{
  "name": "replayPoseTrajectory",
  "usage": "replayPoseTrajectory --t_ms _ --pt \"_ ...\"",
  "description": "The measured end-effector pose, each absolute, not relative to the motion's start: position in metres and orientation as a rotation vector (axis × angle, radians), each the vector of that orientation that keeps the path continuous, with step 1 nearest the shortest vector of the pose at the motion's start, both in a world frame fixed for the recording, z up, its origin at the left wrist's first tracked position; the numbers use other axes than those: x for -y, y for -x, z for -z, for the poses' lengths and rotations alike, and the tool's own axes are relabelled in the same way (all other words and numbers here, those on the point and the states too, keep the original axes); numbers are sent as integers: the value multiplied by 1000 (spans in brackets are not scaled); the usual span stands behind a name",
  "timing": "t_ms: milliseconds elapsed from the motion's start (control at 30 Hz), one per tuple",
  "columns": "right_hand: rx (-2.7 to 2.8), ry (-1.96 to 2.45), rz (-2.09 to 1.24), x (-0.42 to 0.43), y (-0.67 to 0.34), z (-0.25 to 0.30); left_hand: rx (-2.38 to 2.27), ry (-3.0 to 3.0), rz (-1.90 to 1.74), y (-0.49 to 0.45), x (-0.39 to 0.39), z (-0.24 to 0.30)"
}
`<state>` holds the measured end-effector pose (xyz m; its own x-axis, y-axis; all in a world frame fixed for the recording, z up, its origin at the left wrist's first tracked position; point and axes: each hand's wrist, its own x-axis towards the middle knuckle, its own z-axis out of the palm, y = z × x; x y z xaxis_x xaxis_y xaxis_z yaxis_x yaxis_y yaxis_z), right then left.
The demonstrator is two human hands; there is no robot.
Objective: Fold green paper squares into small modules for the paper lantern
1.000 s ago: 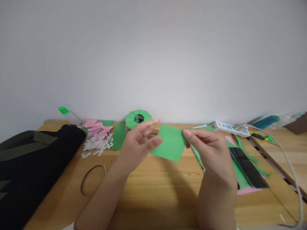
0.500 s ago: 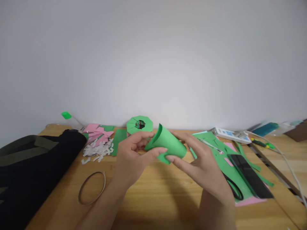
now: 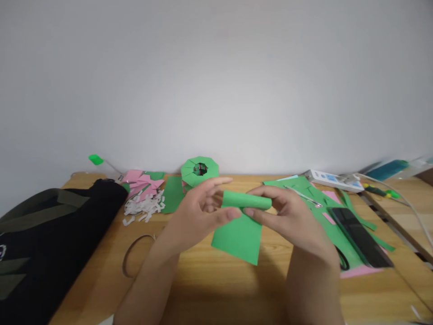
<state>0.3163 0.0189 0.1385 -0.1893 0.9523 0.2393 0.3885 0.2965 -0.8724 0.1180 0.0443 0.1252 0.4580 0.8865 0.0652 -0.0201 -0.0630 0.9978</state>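
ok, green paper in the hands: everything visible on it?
The green paper is a plain matte sheet, its top edge rolled into a tight horizontal tube, the rest hanging flat, one corner pointing down. The left hand pinches the tube's left end, the right hand its right end, above the wooden table.

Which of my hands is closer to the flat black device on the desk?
Right. The right hand is just left of the flat black device; the left hand is farther left, across the green paper both hold.

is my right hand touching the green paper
Touching. The head view shows the right hand pinching the rolled top edge of the green paper.
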Motion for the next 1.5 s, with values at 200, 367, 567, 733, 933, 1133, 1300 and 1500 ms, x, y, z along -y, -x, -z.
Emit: replayPoseTrajectory --t_ms 200,367,567,733,933,1133,1300,1500 --pt "1784 1191 -984 -19 -317 -135 -942 -1665 -998 -122 -47 -126" --pt "1694 1114 -996 -20 -317 -134 -976 -1737 -958 -118 -47 -129" --pt "1893 1208 -858 -15 -313 -137 -969 -2017 -798 -120 -41 -135" --pt "1877 1230 -780 -11 -315 -140 -997 -1773 -879 -121 -39 -132" --pt "1802 1321 -493 -6 -321 -141 -864 -1441 -962 -121 -38 -131" --pt "1811 1359 7 3 -308 -142 -951 -1490 -1097 -130 -32 -134" --pt "1844 1268 -118 8 -299 -145 -913 -1470 -1099 -133 -28 -131" --pt "1718 1139 -360 7 -302 -145 -874 -1389 -1086 -131 -24 -134"
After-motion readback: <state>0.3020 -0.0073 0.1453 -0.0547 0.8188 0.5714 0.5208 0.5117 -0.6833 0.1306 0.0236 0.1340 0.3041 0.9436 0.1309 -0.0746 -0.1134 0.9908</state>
